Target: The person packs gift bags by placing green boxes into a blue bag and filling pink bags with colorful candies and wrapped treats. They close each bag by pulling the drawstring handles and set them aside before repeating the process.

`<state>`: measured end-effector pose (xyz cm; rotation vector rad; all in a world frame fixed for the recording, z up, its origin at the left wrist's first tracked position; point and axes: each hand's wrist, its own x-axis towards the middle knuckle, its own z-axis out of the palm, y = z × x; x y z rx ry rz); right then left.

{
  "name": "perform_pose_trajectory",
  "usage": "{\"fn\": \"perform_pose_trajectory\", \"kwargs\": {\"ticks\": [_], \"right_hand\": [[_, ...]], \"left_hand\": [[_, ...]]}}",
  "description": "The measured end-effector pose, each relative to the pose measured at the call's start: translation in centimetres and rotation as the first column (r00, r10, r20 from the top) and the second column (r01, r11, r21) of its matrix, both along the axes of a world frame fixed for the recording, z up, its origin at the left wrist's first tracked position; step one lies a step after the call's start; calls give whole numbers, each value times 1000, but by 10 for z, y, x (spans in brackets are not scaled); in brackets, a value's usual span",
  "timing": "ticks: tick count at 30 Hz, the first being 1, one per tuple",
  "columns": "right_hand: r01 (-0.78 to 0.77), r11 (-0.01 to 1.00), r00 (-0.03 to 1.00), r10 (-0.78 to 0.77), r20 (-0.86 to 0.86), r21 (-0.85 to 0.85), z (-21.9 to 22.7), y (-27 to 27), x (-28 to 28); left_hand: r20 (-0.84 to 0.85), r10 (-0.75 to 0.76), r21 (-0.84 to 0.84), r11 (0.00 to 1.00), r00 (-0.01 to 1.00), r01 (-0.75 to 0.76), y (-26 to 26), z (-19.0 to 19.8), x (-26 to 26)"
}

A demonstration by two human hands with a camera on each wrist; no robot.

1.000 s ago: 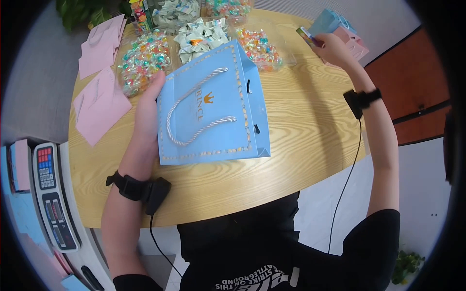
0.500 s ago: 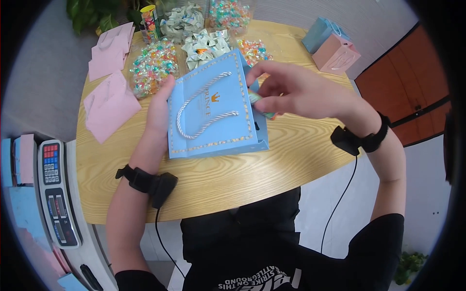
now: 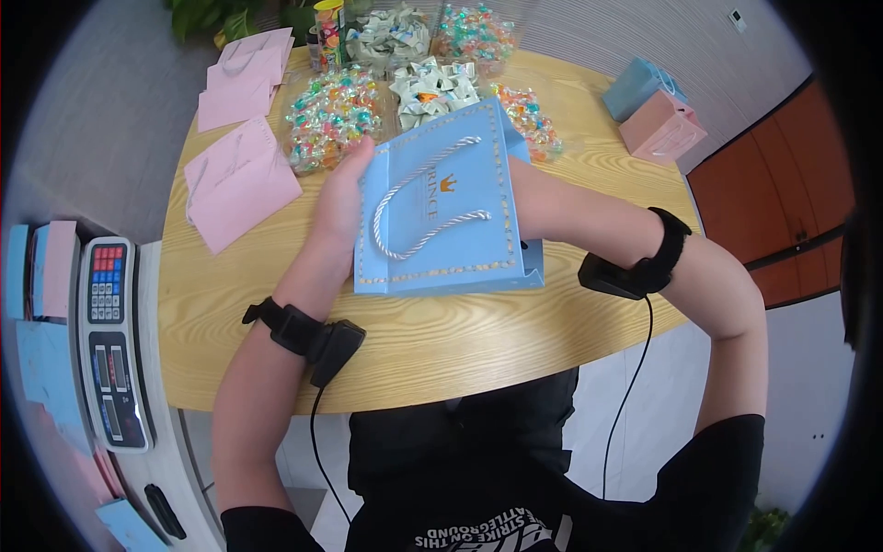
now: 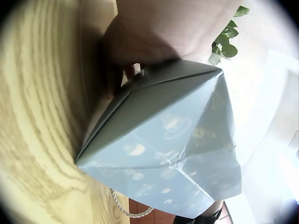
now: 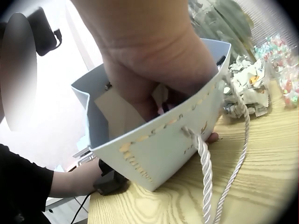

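Observation:
A blue paper bag (image 3: 432, 202) with a gold crown and white rope handles lies tilted above the table, its opening facing right. At its base, my left hand (image 3: 342, 207) grips it, thumb on the printed face; the left wrist view shows the folded bottom (image 4: 159, 135) against the left hand (image 4: 159, 42). Through the opening reaches my right hand (image 5: 159, 65), inside the bag (image 5: 173, 144) up to the wrist. Its fingers are mostly hidden by the bag wall, and whether they hold anything cannot be told.
Trays of wrapped candies (image 3: 336, 120) and white packets (image 3: 432, 92) stand behind the bag, with a colourful canister (image 3: 329, 32). Flat pink bags (image 3: 239, 189) lie left. A small blue bag (image 3: 639, 87) and pink bag (image 3: 662, 129) stand back right. A scale (image 3: 115, 340) is beyond the table's left edge.
My right hand came from the back right with a small colourful item to the bag's opening, then went inside, where the item is out of sight. My left hand keeps its grip.

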<state>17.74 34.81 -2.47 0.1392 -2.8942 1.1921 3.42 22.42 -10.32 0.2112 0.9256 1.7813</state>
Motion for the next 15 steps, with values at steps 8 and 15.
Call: {"fn": "perform_pose_trajectory", "kwargs": {"ticks": [8, 15], "right_hand": [[-61, 995, 871, 91, 483, -77, 31, -13, 11], [8, 977, 786, 125, 605, -213, 18, -22, 12]], "left_hand": [[1, -87, 28, 996, 996, 87, -1, 9, 6], [-63, -56, 4, 998, 996, 56, -4, 20, 12]]}}
